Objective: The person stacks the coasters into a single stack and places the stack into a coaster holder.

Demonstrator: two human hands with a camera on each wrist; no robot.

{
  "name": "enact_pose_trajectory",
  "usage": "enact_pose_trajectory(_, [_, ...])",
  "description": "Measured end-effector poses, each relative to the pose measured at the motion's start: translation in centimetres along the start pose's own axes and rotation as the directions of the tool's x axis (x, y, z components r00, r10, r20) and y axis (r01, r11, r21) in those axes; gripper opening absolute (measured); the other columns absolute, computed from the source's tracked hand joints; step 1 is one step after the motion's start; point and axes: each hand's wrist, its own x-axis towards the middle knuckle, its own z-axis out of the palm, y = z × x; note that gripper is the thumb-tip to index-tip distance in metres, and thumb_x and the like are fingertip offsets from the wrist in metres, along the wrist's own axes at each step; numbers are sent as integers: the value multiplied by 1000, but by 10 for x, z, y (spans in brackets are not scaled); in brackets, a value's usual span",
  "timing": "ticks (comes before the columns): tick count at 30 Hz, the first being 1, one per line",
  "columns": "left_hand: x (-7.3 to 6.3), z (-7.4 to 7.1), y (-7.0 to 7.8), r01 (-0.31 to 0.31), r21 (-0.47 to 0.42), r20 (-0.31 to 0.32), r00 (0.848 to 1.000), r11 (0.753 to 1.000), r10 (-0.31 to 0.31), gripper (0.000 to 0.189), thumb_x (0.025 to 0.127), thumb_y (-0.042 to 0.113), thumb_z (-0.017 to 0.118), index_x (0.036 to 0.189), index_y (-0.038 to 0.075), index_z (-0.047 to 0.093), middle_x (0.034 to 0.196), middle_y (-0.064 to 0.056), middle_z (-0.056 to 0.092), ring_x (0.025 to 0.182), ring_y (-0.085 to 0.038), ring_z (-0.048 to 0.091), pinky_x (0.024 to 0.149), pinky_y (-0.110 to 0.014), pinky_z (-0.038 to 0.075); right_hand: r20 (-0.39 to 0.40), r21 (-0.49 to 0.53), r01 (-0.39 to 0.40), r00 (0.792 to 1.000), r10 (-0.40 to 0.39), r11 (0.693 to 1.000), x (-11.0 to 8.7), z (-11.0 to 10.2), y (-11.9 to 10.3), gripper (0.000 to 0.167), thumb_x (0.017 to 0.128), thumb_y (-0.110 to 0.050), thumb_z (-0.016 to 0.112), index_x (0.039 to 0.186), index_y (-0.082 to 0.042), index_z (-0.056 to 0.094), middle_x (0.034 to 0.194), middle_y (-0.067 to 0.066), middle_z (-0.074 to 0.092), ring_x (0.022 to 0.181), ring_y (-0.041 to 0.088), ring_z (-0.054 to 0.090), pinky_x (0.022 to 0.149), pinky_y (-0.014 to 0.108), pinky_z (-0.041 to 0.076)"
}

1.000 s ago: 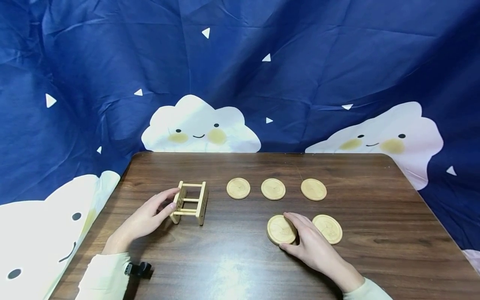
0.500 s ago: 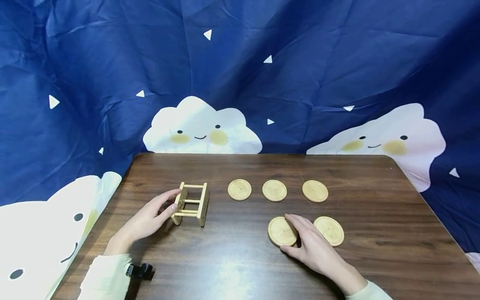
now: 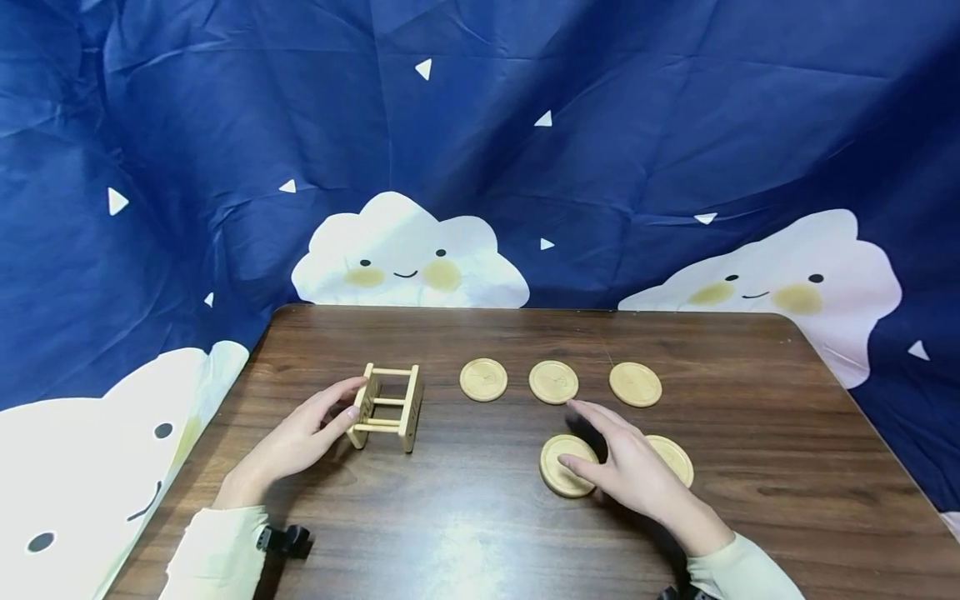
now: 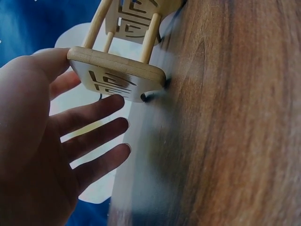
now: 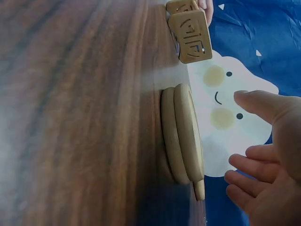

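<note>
The left hand (image 3: 300, 437) touches the little wooden rack (image 3: 388, 407) with loose fingers, and the right hand (image 3: 633, 471) hovers open-fingered over a light, hard coaster (image 3: 562, 467) lying flat on the surface (image 3: 465, 533), probably best pinched by its rim.

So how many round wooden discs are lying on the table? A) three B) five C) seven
B: three discs lie in a far row, and two lie nearer, one by the right hand and one partly behind it.
</note>
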Motion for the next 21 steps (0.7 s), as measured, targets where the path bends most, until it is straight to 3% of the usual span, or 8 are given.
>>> enact_pose_trajectory(9, [0,-1,0,12,1,2,1000,1000,-12,52,115,31,54,164,15,46,149,-11,66,132,-26,65,105,-48,55,25,65,-14,1000,12,998,25,9,0,72,94,-32,86,153,-2,57,153,20,62,142,42,59,113,60,50])
enact_pose_trajectory(16, [0,0,0,-11,-2,-2,1000,1000,11,48,115,25,54,161,13,48,140,-10,70,120,-21,69,100,-38,57,75,68,-3,997,-2,998,46,12,-5,73,95,-31,84,155,-1,55,155,19,61,144,42,58,115,60,48])
enact_pose_trajectory(21, [-1,-1,4,19,-3,11,1000,1000,-19,49,116,29,53,163,15,47,143,-11,68,126,-25,67,103,-45,56,112,91,-25,994,15,996,59,14,-8,76,96,-33,84,156,0,52,156,20,60,145,42,57,116,59,48])
